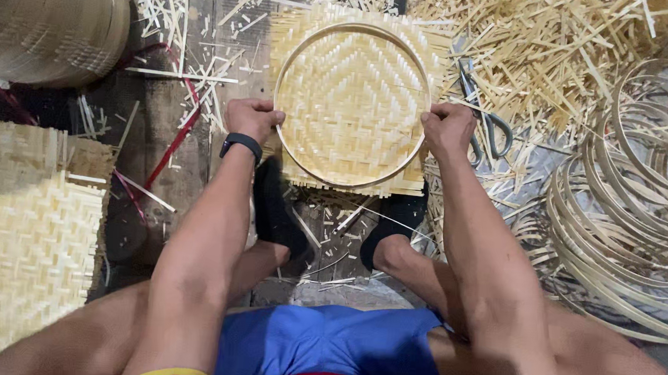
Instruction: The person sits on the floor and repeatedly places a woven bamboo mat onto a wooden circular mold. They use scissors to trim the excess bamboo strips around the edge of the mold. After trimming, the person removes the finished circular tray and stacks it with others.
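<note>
Head view: pale square woven bamboo mat lies on the floor between the feet, thin round bamboo hoop pressed on it. Left hand and right hand clench the hoop's opposite edges. Likely light, springy, splintery; rim offers the firmest hold. Scissors just beside the right hand.

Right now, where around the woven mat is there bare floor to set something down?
Only the dark floor strip between the left hand and the stacked mats, though red string crosses it. Right of the right hand, scissors, bamboo offcuts and loose hoops crowd everything.
</note>
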